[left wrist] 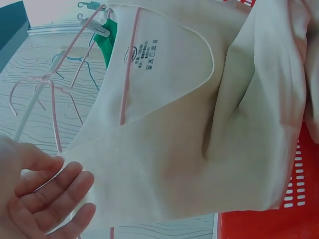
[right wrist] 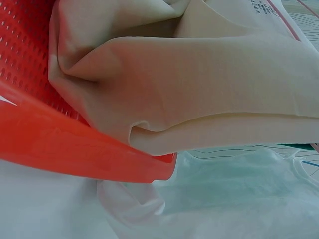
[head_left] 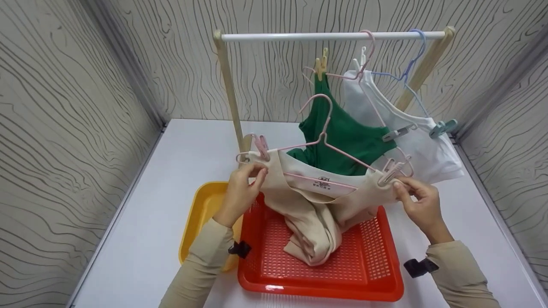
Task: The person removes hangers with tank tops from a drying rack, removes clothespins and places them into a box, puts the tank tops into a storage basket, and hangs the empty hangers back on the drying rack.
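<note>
A beige garment [head_left: 278, 188] hangs on a pink hanger [head_left: 324, 136], with a pink clothespin [head_left: 261, 146] at its left shoulder and another [head_left: 390, 170] at its right. My left hand [head_left: 243, 190] pinches the left shoulder edge between thumb and fingers; in the left wrist view the left hand [left wrist: 45, 194] is at the cloth's corner, its other fingers loosely bent. The right shoulder edge is pinched by my right hand [head_left: 421, 205]. Lower down, the cloth bunches over a red basket [head_left: 321, 288]. The right wrist view shows the garment [right wrist: 199, 84] but no hand.
Behind, a rack with a white rail [head_left: 291, 37] holds a green garment [head_left: 338, 128] on a pink hanger and a white garment [head_left: 432, 158] on a blue hanger, both with clothespins. A yellow tray [head_left: 188, 231] sits left of the basket, partly behind my left forearm.
</note>
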A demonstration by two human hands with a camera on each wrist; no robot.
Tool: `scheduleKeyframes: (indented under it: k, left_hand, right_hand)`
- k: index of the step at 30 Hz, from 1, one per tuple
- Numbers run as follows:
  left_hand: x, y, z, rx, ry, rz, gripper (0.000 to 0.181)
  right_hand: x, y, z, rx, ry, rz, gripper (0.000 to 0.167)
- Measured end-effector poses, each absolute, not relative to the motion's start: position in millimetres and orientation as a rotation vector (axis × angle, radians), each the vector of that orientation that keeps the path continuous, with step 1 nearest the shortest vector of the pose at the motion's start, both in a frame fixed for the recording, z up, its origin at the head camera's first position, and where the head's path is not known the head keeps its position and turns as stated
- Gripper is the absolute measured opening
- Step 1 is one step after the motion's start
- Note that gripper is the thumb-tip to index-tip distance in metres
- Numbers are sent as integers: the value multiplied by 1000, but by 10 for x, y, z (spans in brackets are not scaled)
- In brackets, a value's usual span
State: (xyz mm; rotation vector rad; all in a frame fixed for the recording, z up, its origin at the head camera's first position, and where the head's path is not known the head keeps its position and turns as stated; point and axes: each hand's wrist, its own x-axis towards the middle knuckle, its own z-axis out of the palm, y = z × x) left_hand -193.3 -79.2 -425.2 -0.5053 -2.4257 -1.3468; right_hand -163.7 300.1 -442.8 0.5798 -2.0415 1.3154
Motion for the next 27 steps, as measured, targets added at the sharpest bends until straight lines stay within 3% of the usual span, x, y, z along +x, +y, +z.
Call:
scheduleKeyframes:
  k: [9, 27]
  left_hand:
    - [-1990, -874, -4259, -437, -2277, -1348, 13]
    - [-2142, -901, -4164, -319, -2343, -1488, 38]
  right_hand:
    - [-1605, 3009, -4412, 540, -2096, 1302, 9]
    - [-1582, 3011, -4420, 557, -2102, 1361, 11]
